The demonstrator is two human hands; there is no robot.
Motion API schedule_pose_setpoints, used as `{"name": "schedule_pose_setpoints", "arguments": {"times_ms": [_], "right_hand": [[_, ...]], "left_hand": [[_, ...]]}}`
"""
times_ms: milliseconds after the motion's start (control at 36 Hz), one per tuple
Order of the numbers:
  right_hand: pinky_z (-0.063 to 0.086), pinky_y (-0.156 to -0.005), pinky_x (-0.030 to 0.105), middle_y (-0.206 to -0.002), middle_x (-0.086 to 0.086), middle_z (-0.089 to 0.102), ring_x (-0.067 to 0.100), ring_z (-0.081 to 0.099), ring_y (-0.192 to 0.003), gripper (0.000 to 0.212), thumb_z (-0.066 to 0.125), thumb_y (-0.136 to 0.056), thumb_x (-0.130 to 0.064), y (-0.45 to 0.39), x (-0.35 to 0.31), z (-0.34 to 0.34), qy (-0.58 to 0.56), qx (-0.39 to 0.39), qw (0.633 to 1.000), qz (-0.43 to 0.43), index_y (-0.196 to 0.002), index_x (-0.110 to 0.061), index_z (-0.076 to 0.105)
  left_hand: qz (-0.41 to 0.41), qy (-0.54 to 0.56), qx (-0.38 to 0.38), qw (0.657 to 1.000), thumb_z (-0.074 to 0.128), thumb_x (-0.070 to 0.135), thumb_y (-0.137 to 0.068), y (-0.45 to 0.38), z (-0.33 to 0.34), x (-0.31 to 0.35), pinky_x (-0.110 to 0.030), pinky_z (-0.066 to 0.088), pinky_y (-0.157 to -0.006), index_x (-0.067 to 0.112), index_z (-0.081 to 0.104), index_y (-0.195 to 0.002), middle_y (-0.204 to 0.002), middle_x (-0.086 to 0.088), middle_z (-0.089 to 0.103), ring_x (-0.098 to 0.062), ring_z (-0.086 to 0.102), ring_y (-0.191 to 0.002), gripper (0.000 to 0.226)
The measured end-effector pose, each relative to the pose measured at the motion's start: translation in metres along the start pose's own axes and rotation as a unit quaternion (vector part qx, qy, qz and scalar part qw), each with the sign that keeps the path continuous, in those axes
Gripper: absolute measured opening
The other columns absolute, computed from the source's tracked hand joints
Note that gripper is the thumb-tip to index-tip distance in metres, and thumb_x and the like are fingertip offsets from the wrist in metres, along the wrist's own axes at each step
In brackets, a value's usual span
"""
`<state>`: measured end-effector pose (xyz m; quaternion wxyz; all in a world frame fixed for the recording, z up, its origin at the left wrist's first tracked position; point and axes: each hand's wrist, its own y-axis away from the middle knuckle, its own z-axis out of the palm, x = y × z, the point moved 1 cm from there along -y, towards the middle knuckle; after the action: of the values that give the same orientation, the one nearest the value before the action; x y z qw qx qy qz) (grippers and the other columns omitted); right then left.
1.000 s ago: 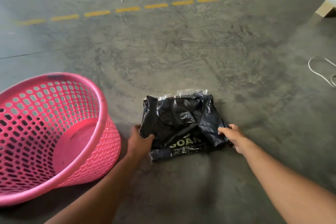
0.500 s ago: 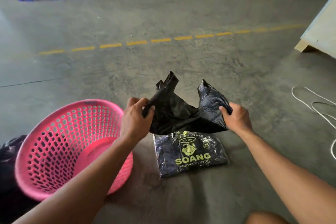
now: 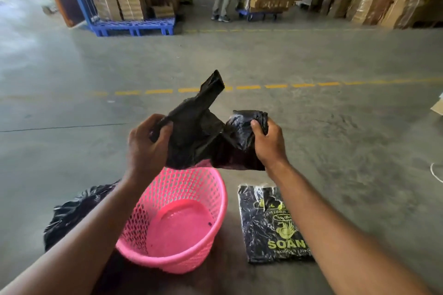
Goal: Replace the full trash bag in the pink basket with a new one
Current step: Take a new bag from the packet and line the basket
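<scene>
Pink perforated plastic basket (image 3: 177, 223) sits emptied on the concrete floor (image 3: 335, 139), unlined. Above it, left hand (image 3: 146, 146) and right hand (image 3: 268, 143) each pinch the crumpled new black plastic bag (image 3: 203, 136), unopened. Probably the full black bag (image 3: 72, 213) lies left.

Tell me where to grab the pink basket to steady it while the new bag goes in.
Grip the pink basket by its smooth rolled rim on the right side, from above. It stands upright and empty, that edge is bare, and the full black bag crowds its left side.
</scene>
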<state>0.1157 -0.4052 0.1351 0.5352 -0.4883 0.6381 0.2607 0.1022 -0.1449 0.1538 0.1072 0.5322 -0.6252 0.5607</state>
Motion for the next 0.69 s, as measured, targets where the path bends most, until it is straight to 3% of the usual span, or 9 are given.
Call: {"name": "schedule_pose_setpoints", "arguments": {"times_ms": [139,250,389,472,583,639,694], "right_hand": [[0.057,-0.095,0.049,-0.106,0.004,0.076,0.023,0.072,-0.101,0.034,0.058,-0.09,-0.038,0.028,-0.022,0.07,-0.139,-0.05,0.987,0.062,-0.112,-0.016,0.071],[0.056,-0.098,0.052,-0.106,0.005,0.078,0.027,0.073,-0.104,0.032,0.061,-0.084,-0.037,0.049,-0.011,0.109,-0.217,-0.109,0.959,0.144,-0.107,-0.02,0.074],[0.056,-0.097,0.052,-0.115,0.02,0.074,0.032,0.072,-0.099,0.025,0.054,-0.094,-0.01,0.069,0.022,0.123,-0.222,-0.16,0.934,0.23,-0.114,-0.01,0.068],[0.055,-0.096,0.05,-0.117,0.021,0.07,0.034,0.069,-0.101,0.032,0.051,-0.088,0.003,0.08,0.05,0.125,-0.151,-0.196,0.938,0.243,-0.112,-0.015,0.061],[0.057,-0.095,0.043,-0.109,0.007,0.075,0.029,0.07,-0.105,0.06,0.054,-0.068,0.005,0.086,0.081,0.125,-0.034,-0.234,0.949,0.206,-0.122,-0.019,0.063],[0.06,-0.09,0.043,-0.102,0.007,0.076,0.028,0.072,-0.094,0.058,0.06,-0.06,-0.002,0.088,0.092,0.125,0.03,-0.242,0.948,0.203,-0.117,-0.014,0.069],[0.061,-0.084,0.045,-0.091,0.009,0.075,0.029,0.071,-0.084,0.043,0.066,-0.061,-0.007,0.089,0.096,0.126,0.047,-0.248,0.942,0.221,-0.103,-0.012,0.073]], "left_hand": [[-0.017,-0.015,0.064,0.998,0.061,0.025,-0.09,-0.002,-0.059,-0.014,-0.035,0.04,-0.057,0.018,0.063,-0.081,-0.058,0.004,0.053,-0.012,0.046,-0.059,0.012],[-0.033,-0.006,0.082,0.996,0.062,0.018,-0.092,0.003,-0.096,-0.025,-0.027,0.039,-0.056,0.023,0.063,-0.079,-0.06,0.018,0.057,0.001,0.047,-0.058,0.014],[-0.068,-0.053,0.049,0.995,0.061,0.019,-0.094,0.022,-0.107,-0.043,-0.02,0.041,-0.056,0.025,0.065,-0.085,-0.068,0.01,0.066,-0.002,0.057,-0.062,0.011],[-0.11,-0.11,0.0,0.988,0.057,0.023,-0.098,0.037,-0.105,-0.062,-0.021,0.043,-0.056,0.023,0.064,-0.093,-0.074,0.003,0.068,-0.006,0.062,-0.068,0.008],[-0.201,-0.164,-0.081,0.962,0.049,0.037,-0.097,0.052,-0.093,-0.099,-0.042,0.052,-0.073,0.024,0.059,-0.1,-0.089,-0.009,0.071,-0.032,0.065,-0.085,0.016],[-0.24,-0.166,-0.114,0.95,0.051,0.035,-0.097,0.058,-0.086,-0.111,-0.043,0.052,-0.077,0.02,0.06,-0.099,-0.091,-0.012,0.072,-0.034,0.067,-0.089,0.017],[-0.295,-0.143,-0.153,0.932,0.054,0.042,-0.093,0.063,-0.077,-0.117,-0.042,0.053,-0.082,0.018,0.063,-0.102,-0.095,-0.012,0.072,-0.033,0.068,-0.095,0.028]]}}
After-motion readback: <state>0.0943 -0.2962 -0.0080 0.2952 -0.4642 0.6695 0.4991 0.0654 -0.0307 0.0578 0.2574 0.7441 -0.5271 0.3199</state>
